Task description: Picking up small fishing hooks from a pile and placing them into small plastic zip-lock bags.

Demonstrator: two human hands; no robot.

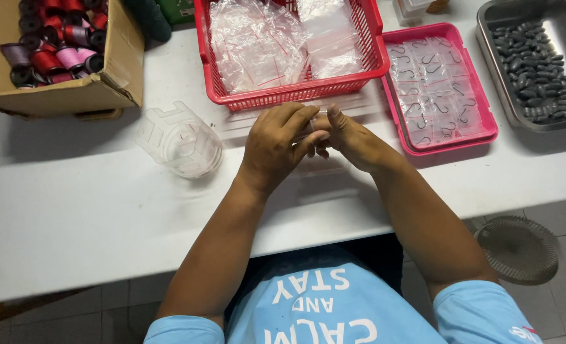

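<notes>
My left hand (276, 143) and my right hand (350, 137) meet above the white table (72, 210), just in front of the red basket (296, 95). The fingers of both pinch a small clear plastic bag (313, 125) between them; most of it is hidden by my fingers. What is inside the bag cannot be made out.
The red basket holds many small clear bags. A pink tray (480, 108) of bagged hooks lies to the right, then a metal tray (493, 44) of dark sinkers. A clear plastic tub (181, 140) lies on its side left of my hands. A cardboard box (98, 89) of thread spools sits far left.
</notes>
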